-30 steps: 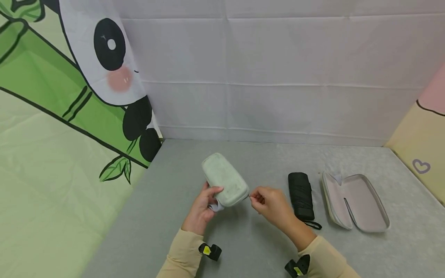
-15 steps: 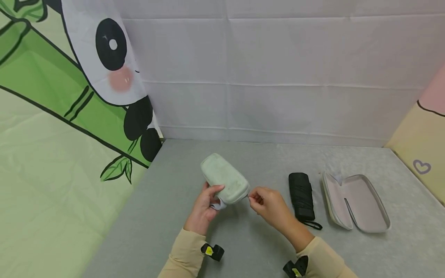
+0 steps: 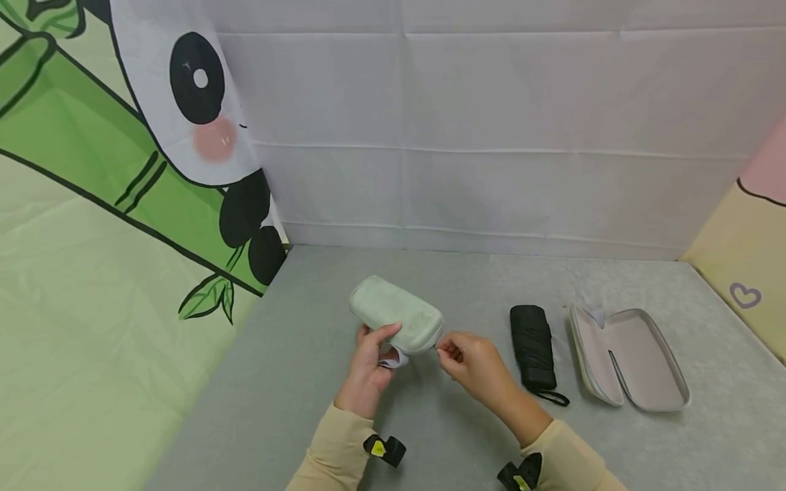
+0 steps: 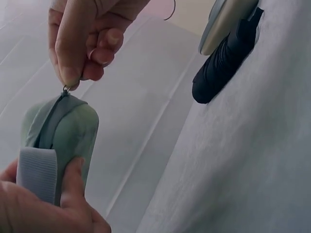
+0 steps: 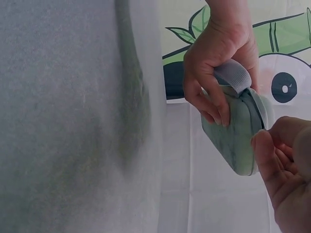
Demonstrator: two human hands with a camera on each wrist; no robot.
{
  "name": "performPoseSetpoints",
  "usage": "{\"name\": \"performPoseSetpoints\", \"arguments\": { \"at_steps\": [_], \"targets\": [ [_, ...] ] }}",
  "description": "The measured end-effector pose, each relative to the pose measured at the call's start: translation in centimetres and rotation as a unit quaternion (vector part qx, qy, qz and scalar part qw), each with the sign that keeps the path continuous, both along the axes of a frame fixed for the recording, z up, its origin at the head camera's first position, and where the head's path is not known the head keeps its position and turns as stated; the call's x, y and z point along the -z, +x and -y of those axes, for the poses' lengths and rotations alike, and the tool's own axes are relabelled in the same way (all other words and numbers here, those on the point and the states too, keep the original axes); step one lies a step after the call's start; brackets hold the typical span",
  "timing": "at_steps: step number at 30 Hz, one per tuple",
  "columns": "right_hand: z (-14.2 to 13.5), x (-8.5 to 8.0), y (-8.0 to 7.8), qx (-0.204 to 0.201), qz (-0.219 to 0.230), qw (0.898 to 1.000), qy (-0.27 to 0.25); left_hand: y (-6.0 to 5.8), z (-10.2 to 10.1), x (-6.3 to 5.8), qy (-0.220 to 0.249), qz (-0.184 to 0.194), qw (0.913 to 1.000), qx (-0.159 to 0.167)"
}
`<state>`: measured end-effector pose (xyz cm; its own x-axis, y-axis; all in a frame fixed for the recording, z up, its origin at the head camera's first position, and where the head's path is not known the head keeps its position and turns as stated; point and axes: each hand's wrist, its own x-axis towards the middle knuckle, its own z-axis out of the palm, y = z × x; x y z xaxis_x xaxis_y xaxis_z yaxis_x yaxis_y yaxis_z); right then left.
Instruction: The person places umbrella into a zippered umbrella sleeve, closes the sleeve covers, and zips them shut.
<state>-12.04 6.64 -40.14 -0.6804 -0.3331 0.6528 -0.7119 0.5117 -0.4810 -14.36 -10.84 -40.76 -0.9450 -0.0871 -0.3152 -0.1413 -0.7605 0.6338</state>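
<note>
A pale green zip case is held above the grey table by my left hand, thumb on top and fingers round its near side. A grey ribbed strap loops out by that hand's fingers. At the case's right end, my right hand pinches the small zipper pull between thumb and forefinger. The right wrist view shows the zipper seam running along the case's edge from the strap to those fingertips. What the case holds is hidden.
Right of my right hand lies a folded black umbrella with a wrist loop. Beyond it a second case lies open, its pale inside up. A white cloth hangs behind the table, and a panda-printed cloth at left.
The case has turned so that its far left end sits lower and further left. My left hand has shifted slightly right. My right hand keeps its pinch, drifting slightly left.
</note>
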Motion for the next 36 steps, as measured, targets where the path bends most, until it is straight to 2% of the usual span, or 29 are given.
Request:
{"name": "performPoseSetpoints", "arguments": {
  "at_steps": [6, 11, 21, 27, 31, 36],
  "targets": [
    [0.2, -0.1, 0.1, 0.000, -0.005, 1.000, -0.006, 0.2, -0.5, -0.4, 0.037, 0.004, 0.9989, -0.028],
    [0.3, -0.2, 0.1, -0.010, -0.010, 1.000, -0.011, 0.3, -1.1, -0.7, 0.049, 0.012, 0.9973, -0.054],
    [0.9, -0.2, 0.2, -0.015, -0.017, 1.000, -0.019, 0.4, -2.0, -1.1, 0.049, 0.017, 0.9939, -0.097],
    [1.2, -0.1, 0.2, -0.006, -0.009, 1.000, -0.023, 0.4, -2.5, -1.1, 0.030, 0.025, 0.9936, -0.106],
    [1.4, 0.0, 0.2, -0.001, -0.004, 1.000, -0.030, 0.5, -2.6, -1.2, 0.036, 0.023, 0.9921, -0.118],
    [1.7, 0.0, 0.2, 0.007, -0.018, 0.999, -0.025, 0.8, -2.8, -1.4, 0.031, 0.024, 0.9910, -0.128]
  ]
}}
